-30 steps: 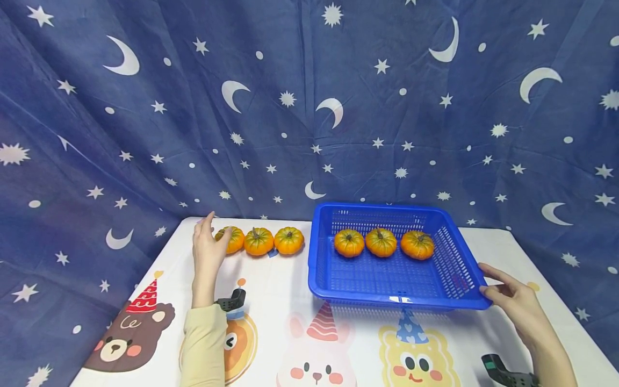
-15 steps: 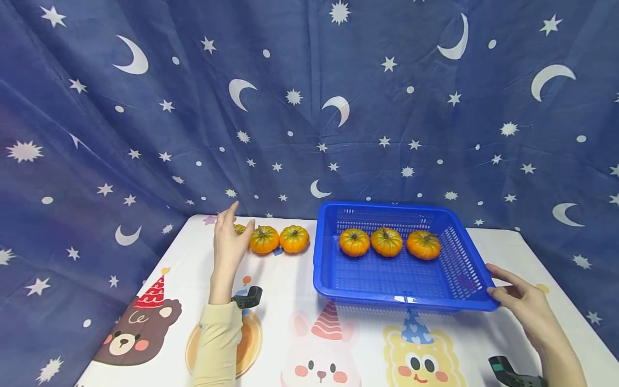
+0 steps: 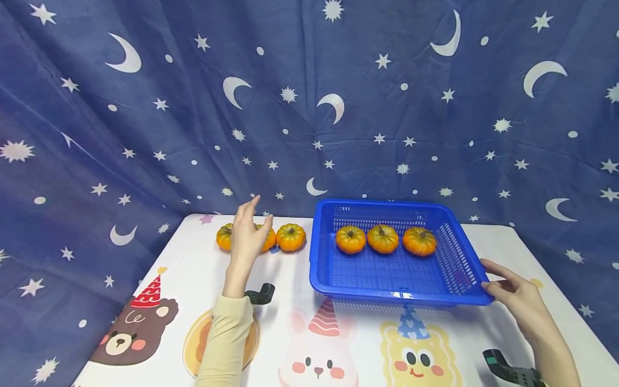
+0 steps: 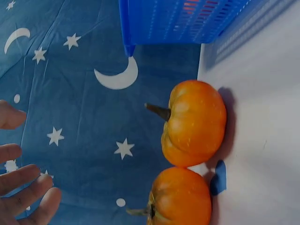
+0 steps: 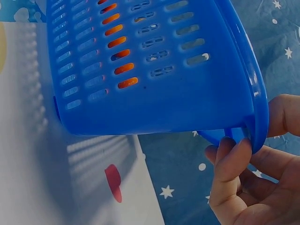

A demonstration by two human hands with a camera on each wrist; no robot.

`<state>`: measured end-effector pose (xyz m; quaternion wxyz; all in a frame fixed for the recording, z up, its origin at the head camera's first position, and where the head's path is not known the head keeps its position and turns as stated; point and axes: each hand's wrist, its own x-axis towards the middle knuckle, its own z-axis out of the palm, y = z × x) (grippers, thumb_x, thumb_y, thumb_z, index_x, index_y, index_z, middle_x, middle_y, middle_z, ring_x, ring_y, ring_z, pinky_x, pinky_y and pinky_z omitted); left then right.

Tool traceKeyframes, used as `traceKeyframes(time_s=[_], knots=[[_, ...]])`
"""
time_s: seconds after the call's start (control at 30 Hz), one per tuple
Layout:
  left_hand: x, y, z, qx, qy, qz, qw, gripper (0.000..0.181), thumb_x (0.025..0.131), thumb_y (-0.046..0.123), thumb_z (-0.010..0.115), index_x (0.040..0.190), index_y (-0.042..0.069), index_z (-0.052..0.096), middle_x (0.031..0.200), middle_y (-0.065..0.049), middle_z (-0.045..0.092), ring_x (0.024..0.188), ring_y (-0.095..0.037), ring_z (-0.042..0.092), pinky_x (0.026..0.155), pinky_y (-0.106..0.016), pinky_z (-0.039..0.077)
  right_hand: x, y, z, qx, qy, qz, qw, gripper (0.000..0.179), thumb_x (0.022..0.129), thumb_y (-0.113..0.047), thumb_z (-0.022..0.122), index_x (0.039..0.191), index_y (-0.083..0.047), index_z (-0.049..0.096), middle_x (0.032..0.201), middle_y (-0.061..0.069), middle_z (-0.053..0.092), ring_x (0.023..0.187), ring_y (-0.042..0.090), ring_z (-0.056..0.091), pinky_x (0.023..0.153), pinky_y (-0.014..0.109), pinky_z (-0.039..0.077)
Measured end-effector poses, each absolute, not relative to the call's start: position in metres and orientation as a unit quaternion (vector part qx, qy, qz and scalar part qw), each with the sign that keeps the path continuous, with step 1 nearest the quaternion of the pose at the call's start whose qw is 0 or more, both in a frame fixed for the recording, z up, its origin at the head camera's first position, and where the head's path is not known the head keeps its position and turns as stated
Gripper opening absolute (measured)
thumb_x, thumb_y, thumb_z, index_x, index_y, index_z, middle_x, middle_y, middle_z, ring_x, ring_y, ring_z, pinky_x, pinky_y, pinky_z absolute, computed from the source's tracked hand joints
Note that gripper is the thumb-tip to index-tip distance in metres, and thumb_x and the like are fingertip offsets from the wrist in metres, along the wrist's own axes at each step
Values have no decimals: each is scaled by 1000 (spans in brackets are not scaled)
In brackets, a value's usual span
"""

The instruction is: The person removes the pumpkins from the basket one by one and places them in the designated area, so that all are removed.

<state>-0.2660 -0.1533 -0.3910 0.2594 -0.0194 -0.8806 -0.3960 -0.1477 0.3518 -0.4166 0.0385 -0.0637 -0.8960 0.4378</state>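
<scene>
My left hand (image 3: pixel 247 236), fingers spread and holding nothing, is over a row of small orange pumpkins on the table, partly covering the middle pumpkin (image 3: pixel 268 241). To its left lies another pumpkin (image 3: pixel 224 237); to its right sits a third pumpkin (image 3: pixel 290 237). The left wrist view shows two of these, with the fingers (image 4: pixel 28 187) apart from them. With thumb and fingers, my right hand (image 3: pixel 519 301) pinches the rim at the near right corner of a blue plastic basket (image 3: pixel 387 295). Inside, three pumpkins stand in a line, the middle one (image 3: pixel 382 239) with its stem up.
A white tablecloth (image 3: pixel 300 290) with cartoon animals covers the table. Behind it hangs a dark blue curtain (image 3: pixel 271 107) with moons and stars. The basket stands close to the right of the loose pumpkins.
My left hand has moved right, from beside the leftmost loose pumpkin to over the middle one, uncovering the leftmost. The right hand keeps its grip on the basket, and the pumpkins stay put.
</scene>
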Motion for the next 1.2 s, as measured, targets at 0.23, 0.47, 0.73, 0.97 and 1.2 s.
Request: traceKeyframes(time_s=[0.23, 0.47, 0.73, 0.97, 1.2], knots=[[-269, -141, -383, -46, -887, -378, 262, 55, 89, 26, 65, 140, 13, 50, 137, -15, 51, 125, -35, 49, 105, -51, 39, -147, 350, -417, -66, -894, 441, 43, 58, 94, -15, 58, 141, 10, 37, 82, -32, 53, 73, -5, 56, 64, 11, 47], [-268, -127, -368, -65, -897, -362, 244, 55, 90, 28, 63, 141, 16, 48, 138, -13, 50, 126, -33, 47, 103, -52, 42, -147, 350, -418, -61, -892, 445, 46, 57, 94, -15, 58, 141, 10, 38, 85, -35, 50, 74, -5, 56, 64, 12, 47], [-273, -103, -353, -98, -905, -336, 241, 53, 90, 28, 62, 140, 16, 49, 135, -11, 52, 122, -30, 50, 101, -48, 45, -147, 352, -418, -59, -890, 448, 50, 57, 94, -15, 57, 141, 10, 38, 88, -38, 47, 74, -6, 56, 64, 11, 47], [-279, -79, -344, -122, -912, -317, 229, 53, 90, 30, 62, 140, 18, 49, 134, -9, 54, 119, -29, 52, 97, -48, 48, -148, 352, -417, -61, -889, 451, 51, 57, 93, -14, 58, 141, 10, 38, 90, -39, 45, 74, -5, 56, 65, 12, 48], [-285, -53, -338, -141, -918, -313, 198, 54, 90, 32, 62, 141, 20, 48, 137, -7, 53, 123, -28, 51, 97, -48, 48, -148, 352, -419, -57, -887, 455, 58, 55, 93, -14, 58, 139, 10, 40, 91, -39, 45, 74, -5, 56, 65, 13, 48]])
